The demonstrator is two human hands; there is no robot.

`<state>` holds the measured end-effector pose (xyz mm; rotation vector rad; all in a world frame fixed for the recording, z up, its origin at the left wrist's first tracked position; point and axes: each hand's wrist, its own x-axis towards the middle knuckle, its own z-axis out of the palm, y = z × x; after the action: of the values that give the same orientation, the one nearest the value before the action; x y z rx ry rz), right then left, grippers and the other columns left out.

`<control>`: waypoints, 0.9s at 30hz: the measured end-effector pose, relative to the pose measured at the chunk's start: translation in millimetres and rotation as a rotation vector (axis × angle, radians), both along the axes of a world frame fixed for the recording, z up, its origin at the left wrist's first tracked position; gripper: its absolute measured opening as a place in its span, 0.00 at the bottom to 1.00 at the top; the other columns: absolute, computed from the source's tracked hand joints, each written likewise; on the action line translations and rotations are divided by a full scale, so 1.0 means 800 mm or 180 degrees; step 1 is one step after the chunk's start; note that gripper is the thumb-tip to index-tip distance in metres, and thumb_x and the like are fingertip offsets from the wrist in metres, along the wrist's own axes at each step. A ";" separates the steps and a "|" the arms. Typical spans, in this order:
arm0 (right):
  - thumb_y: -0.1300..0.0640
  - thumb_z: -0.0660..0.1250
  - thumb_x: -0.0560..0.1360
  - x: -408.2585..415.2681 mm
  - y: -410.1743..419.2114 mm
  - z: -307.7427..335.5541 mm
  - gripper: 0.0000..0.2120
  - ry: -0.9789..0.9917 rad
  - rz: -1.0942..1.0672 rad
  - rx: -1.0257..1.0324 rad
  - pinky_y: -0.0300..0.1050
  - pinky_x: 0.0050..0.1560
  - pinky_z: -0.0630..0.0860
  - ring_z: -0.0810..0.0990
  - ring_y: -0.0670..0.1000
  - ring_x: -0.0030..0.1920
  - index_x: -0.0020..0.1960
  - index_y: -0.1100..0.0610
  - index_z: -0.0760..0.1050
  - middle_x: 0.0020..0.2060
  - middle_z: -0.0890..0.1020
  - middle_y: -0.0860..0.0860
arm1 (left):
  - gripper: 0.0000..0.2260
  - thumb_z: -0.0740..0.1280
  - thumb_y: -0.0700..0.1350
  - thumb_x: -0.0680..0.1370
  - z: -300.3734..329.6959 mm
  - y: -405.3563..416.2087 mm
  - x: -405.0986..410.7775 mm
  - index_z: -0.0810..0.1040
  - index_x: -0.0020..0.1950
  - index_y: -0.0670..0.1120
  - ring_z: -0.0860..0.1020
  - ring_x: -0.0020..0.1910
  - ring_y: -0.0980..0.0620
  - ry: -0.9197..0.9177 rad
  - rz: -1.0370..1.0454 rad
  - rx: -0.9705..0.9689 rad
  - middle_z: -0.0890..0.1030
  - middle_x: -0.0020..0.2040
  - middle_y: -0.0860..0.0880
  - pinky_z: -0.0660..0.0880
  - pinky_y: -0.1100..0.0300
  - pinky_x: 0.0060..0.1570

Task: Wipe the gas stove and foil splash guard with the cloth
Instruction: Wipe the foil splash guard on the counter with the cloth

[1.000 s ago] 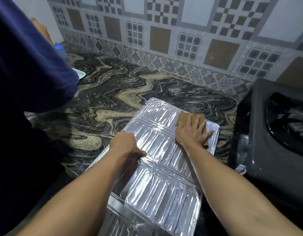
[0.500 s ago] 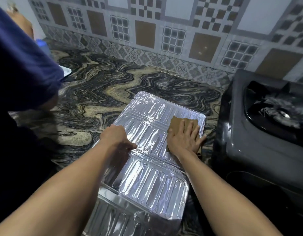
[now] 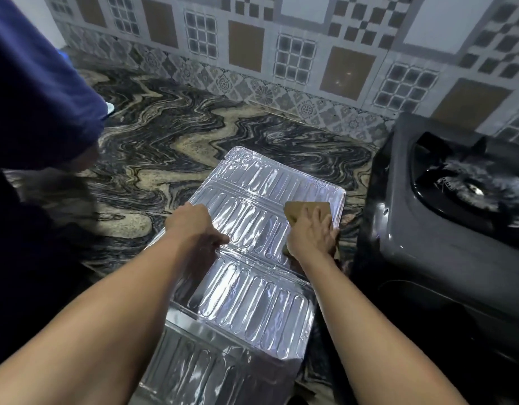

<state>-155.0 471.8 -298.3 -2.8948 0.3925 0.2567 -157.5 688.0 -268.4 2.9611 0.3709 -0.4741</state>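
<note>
A ribbed silver foil splash guard point(image 3: 252, 302) lies flat on the marbled counter, folded in panels, its near end hanging over the counter's front edge. My right hand point(image 3: 312, 235) presses a brown cloth point(image 3: 303, 210) flat onto the guard's right side, near its right edge. My left hand point(image 3: 194, 226) rests fisted on the guard's left edge, thumb pointing right along a fold, pinning the guard down. The dark grey gas stove point(image 3: 445, 229) stands just to the right, its black burner point(image 3: 474, 188) at the far right.
Another person in a dark blue sleeve point(image 3: 33, 92) stands close on the left, over the counter's left part. A patterned tiled wall point(image 3: 281, 54) runs along the back. The black and tan marbled counter point(image 3: 194, 133) lies between wall and guard.
My right hand has drawn the cloth toward me and rightward along the guard's right side. The view has shifted right, showing more of the stove. My left hand holds the same spot.
</note>
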 end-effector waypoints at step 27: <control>0.61 0.55 0.80 -0.052 0.022 0.050 0.14 -0.0799 0.0404 0.0689 0.55 0.63 0.67 0.70 0.60 0.63 0.64 0.58 0.69 0.62 0.73 0.56 | 0.32 0.71 0.67 0.63 -0.024 0.023 -0.040 0.74 0.54 0.43 0.77 0.42 0.49 -0.0295 0.0439 -0.0543 0.78 0.44 0.46 0.77 0.55 0.46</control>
<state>-196.9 489.3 -258.4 -2.6956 0.1293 -0.0442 -189.2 706.1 -287.3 2.7583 0.4941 -0.3331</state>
